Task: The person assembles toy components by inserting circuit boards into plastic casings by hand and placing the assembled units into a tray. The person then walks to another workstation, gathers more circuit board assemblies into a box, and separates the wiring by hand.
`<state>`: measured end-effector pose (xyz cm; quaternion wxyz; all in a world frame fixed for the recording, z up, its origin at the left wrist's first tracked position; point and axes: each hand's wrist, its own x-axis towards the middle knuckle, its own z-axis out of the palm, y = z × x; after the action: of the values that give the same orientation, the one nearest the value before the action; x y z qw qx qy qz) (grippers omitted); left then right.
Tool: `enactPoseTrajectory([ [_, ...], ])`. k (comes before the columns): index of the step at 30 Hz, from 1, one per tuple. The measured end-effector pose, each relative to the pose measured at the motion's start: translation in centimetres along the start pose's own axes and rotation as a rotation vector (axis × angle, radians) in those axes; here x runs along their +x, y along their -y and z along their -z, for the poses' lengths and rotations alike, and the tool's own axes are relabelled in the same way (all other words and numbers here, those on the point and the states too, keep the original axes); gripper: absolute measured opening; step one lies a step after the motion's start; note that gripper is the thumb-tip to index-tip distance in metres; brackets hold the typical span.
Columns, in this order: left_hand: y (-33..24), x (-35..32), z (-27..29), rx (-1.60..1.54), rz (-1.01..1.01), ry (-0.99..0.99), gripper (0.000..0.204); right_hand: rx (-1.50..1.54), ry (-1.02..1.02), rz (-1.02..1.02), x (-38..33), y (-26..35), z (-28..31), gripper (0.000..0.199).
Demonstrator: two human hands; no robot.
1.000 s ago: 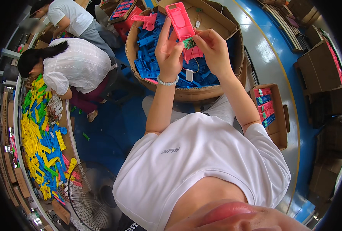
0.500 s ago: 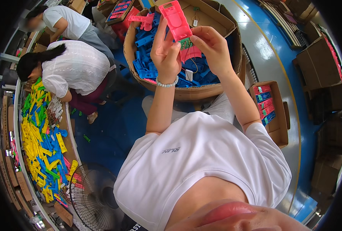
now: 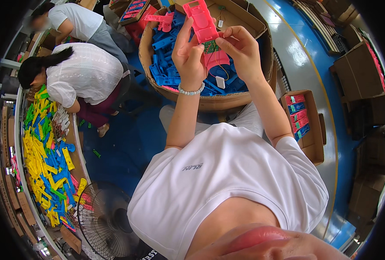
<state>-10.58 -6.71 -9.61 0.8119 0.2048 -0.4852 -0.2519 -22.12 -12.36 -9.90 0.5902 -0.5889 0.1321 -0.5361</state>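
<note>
The person holds a pink plastic housing [image 3: 202,19] up above a large round cardboard bin [image 3: 210,100]. The left hand [image 3: 188,54] is clenched around the housing's lower part, thumb and fingers wrapping its edges. The right hand [image 3: 240,45] pinches at a small green circuit board [image 3: 210,47] sitting against the housing, fingertips pressed on the board's right edge. Thin wires [image 3: 218,71] hang down from the board to a small white tag-like part [image 3: 220,82] dangling over the bin.

To seat the board well, it seems wise for the left hand to keep the housing steady and square while the right hand guides the board flat into its recess, keeping the wires free of the seam so that nothing is pinched.

The housing is a long, flat, bright pink moulded shell with a rectangular window near its upper end; its lower end widens into a rounded pink section just under the board.

The bin below is filled with blue plastic shells [image 3: 166,71] and a few pink ones. To the person's left, two other people bend over a long worktop [image 3: 73,143] strewn with yellow, blue and green plastic parts [image 3: 40,156]. A small cardboard box [image 3: 311,143] of red and blue pieces sits to the right, and a floor fan [image 3: 108,223] stands below.
</note>
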Motion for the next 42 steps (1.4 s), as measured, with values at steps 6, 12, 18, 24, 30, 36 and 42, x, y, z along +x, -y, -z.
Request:
enactPoseTrajectory([
  [6, 0.3, 0.4, -0.1, -0.069, 0.004, 0.002, 0.063, 0.028, 0.061, 0.006, 0.6, 0.5, 0.5, 0.018],
  [12, 0.5, 0.3, 1.1, -0.070, -0.003, 0.036, 0.063, -0.021, 0.083, -0.003, 0.5, 0.8, 0.6, 0.021],
  [18, 0.4, 0.2, 1.7, 0.070, -0.054, 0.111, 0.063, 0.015, 0.077, -0.043, 0.5, 1.1, 0.6, 0.027],
  [24, 0.4, 0.1, 1.6, 0.246, -0.104, 0.162, 0.060, -0.114, 0.080, -0.023, 0.6, 1.4, 0.0, 0.037],
  [30, 0.2, -0.1, 0.8, 0.347, -0.169, 0.216, 0.060, -0.219, 0.072, -0.016, 0.4, 1.2, 0.0, 0.041],
  [36, 0.2, 0.8, 1.8, 0.203, -0.038, 0.141, 0.062, -0.155, 0.103, -0.047, 0.9, 1.0, 0.2, 0.041],
  [42, -2.4, 3.4, 0.1, 0.063, -0.030, -0.046, 0.056, -0.176, 0.102, -0.095, 0.1, -1.5, 3.3, 0.038],
])
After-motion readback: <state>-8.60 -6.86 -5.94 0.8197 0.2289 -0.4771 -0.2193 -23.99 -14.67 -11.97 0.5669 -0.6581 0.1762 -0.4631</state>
